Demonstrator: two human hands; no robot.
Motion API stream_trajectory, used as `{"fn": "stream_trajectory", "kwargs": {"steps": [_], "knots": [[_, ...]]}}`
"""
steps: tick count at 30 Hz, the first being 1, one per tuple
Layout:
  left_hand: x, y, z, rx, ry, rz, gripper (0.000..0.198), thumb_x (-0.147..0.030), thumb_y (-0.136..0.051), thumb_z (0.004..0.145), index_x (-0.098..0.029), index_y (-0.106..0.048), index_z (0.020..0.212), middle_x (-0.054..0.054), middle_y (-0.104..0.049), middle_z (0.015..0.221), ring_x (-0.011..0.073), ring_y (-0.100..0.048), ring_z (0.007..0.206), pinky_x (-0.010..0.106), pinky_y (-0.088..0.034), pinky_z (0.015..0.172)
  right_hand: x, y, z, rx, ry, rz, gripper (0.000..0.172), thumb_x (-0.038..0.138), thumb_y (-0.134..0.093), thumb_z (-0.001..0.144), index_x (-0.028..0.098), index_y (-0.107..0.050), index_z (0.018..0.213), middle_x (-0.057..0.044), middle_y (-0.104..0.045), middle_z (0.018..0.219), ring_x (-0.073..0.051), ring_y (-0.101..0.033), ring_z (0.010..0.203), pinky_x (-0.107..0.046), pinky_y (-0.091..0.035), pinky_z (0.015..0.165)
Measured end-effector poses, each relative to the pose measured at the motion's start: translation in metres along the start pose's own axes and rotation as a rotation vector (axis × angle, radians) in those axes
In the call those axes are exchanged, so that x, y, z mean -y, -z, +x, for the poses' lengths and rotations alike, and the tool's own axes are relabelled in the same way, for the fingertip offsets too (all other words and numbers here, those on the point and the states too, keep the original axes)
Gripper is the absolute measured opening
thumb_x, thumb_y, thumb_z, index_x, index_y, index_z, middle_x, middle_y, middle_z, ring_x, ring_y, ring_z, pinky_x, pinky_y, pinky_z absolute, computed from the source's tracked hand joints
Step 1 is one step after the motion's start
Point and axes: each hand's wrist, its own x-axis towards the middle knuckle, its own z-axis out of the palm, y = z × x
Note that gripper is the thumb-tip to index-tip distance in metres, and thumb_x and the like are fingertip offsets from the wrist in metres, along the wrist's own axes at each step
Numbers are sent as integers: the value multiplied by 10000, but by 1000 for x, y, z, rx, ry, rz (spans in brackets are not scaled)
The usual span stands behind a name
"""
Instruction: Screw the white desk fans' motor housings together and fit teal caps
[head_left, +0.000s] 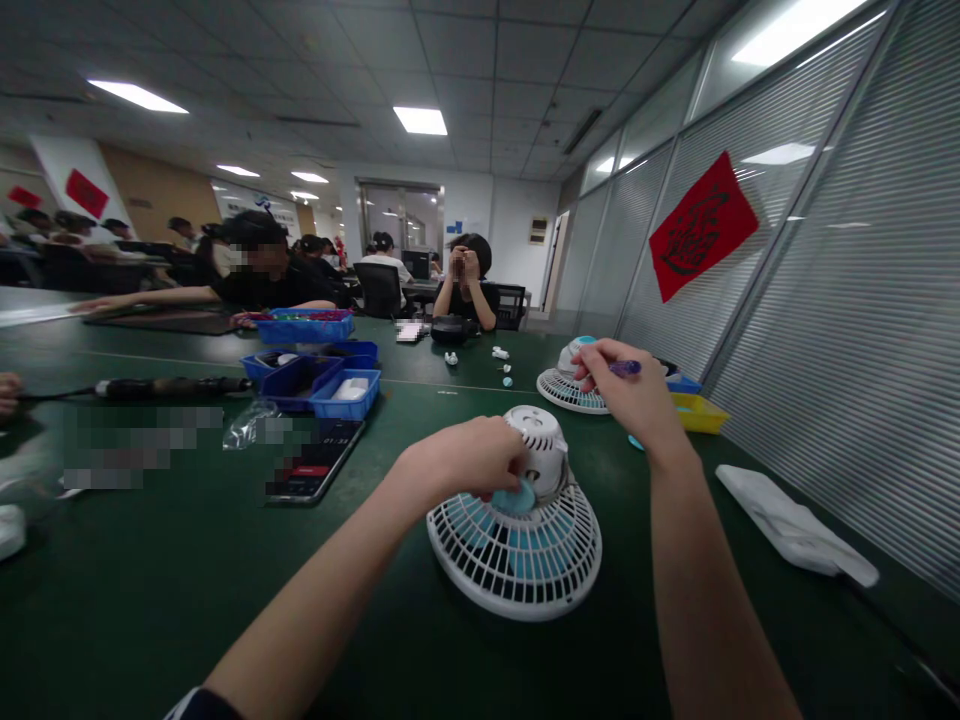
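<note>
In front of me a small white fan lies face down on its grille, its motor housing upward and light-blue blades showing through the bars. My left hand is closed at the side of the housing, with its fingertips on a round light-blue piece. Farther back on the right, my right hand is closed around a slim purple stick-like tool; whether it is a pen or a screwdriver I cannot make out. Behind that hand stands a second white fan with a light-blue top, partly hidden by the fingers.
Blue bins stand at the back left, with a phone and a clear plastic bag before them. A corded electric screwdriver lies farther left. To the right are a yellow bin and a white packet. Co-workers sit across the table.
</note>
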Motion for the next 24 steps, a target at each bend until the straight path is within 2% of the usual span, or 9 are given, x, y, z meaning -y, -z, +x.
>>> {"fn": "stream_trajectory", "kwargs": {"steps": [5,10,15,20,24], "knots": [[8,19,-14,-100,-24,-82,188,-282,-513,802,-135,-627,779,-1,-601,536,95,-558,467,189,-400,496,5,1,-3,43,-16,3,297,373,-433,868,154,-575,724,-14,-605,611,-103,-557,461,-216,-413,477],[29,34,-26,-333,90,-119,265,-375,-489,813,-136,-597,778,-12,-595,514,87,-541,445,187,-387,489,9,2,-5,63,-2,-28,350,415,-435,861,162,-578,666,10,-549,524,-115,-561,453,-230,-413,488],[40,38,-31,-518,147,-79,275,-382,-472,817,-142,-586,749,-20,-580,484,73,-525,427,171,-371,486,14,0,-7,107,51,-125,383,443,-435,859,165,-611,664,12,-539,465,-123,-549,448,-266,-408,554],[33,37,-31,-609,138,-75,248,-365,-496,817,-143,-579,743,-21,-563,464,63,-498,416,160,-345,463,22,-5,-9,138,74,-134,335,402,-430,869,170,-596,695,20,-552,486,-118,-558,437,-266,-411,555],[34,34,-24,-614,86,-222,221,-345,-515,815,-140,-571,758,-39,-507,423,57,-456,376,155,-330,423,25,-8,-9,211,101,-74,239,312,-438,867,172,-572,727,32,-545,499,-101,-547,408,-237,-405,504]]}}
